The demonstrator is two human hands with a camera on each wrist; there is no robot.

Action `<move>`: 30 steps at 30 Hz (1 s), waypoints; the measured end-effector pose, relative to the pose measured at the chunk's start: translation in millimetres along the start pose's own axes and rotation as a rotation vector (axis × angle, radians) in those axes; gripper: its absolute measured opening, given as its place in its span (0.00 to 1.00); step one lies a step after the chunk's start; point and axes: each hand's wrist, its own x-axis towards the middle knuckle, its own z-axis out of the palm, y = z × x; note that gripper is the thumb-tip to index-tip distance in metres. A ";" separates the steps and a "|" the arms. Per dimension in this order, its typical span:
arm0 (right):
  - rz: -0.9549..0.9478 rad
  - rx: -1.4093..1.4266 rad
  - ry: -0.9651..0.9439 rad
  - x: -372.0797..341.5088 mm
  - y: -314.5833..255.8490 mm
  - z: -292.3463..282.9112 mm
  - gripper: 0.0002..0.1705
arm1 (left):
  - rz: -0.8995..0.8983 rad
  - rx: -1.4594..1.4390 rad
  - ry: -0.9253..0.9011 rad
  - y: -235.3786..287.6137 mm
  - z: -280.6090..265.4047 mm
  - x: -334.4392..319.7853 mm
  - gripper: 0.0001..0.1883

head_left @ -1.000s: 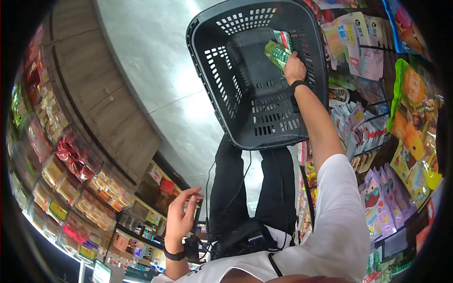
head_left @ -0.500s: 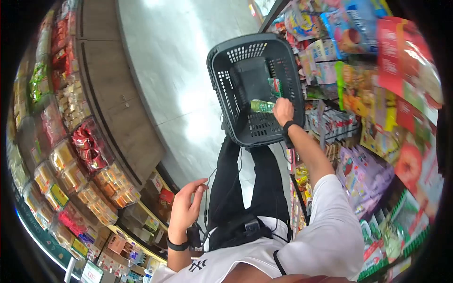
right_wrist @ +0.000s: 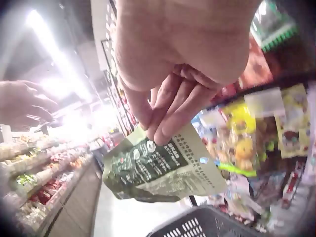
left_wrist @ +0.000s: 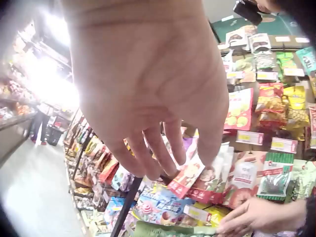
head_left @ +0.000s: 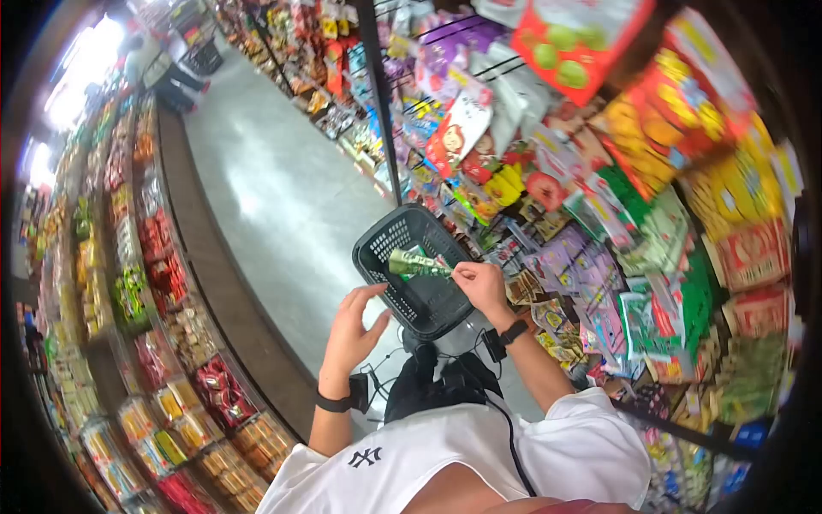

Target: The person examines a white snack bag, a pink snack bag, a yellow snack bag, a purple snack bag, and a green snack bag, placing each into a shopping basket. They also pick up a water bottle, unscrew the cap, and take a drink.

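A green snack pouch (head_left: 413, 262) with white print is pinched by its top edge between the thumb and fingers of my right hand (head_left: 481, 287). In the head view it overlaps the dark plastic basket (head_left: 370, 250), which stands beyond my feet. The right wrist view shows the printed face of the pouch (right_wrist: 158, 168) above the basket rim (right_wrist: 217, 217). My left hand (head_left: 351, 330) hovers by the basket's near left side with loosely bent fingers and nothing in them. Seen from its wrist, the left hand (left_wrist: 153, 98) covers much of the view.
Hanging snack bags (head_left: 668, 120) crowd the rack on my right, near my right arm. Along the left run shelves of packed goods (head_left: 171, 325) over a dark base. The grey aisle floor (head_left: 265, 163) leads to a person (head_left: 158, 64) beside another basket (head_left: 203, 58).
My right hand has lifted the green pouch up from inside the basket. The left hand has moved forward toward the basket. The head view now takes in more of the aisle ahead.
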 end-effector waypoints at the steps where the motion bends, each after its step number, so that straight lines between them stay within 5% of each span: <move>1: -0.043 0.026 0.000 -20.3 -17.1 -19.6 0.08 | 0.102 0.061 0.000 11.8 2.9 -1.2 0.27; 2: -0.060 0.064 0.000 -41.3 -29.5 -36.2 0.08 | 0.145 0.037 -0.021 20.0 5.9 -2.8 0.36; 6: -0.166 0.104 0.050 -135.8 -102.4 -110.8 0.05 | 0.441 0.158 -0.201 70.8 15.0 -19.4 0.42; 9: -0.251 0.071 0.106 -203.6 -114.9 -136.6 0.04 | 0.248 -0.115 -0.670 96.5 38.3 -52.3 0.35; 12: -0.231 0.059 0.164 -264.1 -113.1 -149.4 0.04 | 0.368 -0.075 -0.864 105.2 68.6 -85.8 0.27; 17: -0.049 0.216 0.269 -335.7 -101.1 -144.1 0.04 | 0.325 0.038 -0.910 126.5 78.2 -143.8 0.20; 22: 0.000 0.333 0.490 -388.3 -123.4 -132.0 0.27 | 0.412 -0.017 -0.839 142.6 61.8 -173.7 0.17; 25: -0.020 0.318 0.803 -413.6 -130.7 -108.1 0.36 | 0.348 -0.092 -0.760 149.3 38.2 -183.5 0.16; 27: -0.009 0.163 0.846 -432.3 -134.6 -94.1 0.38 | 0.445 -0.245 -0.668 132.2 28.9 -187.9 0.17; 30: 0.001 0.415 0.706 -449.7 -151.0 -61.1 0.30 | 0.329 -0.434 -0.665 113.4 8.5 -205.2 0.19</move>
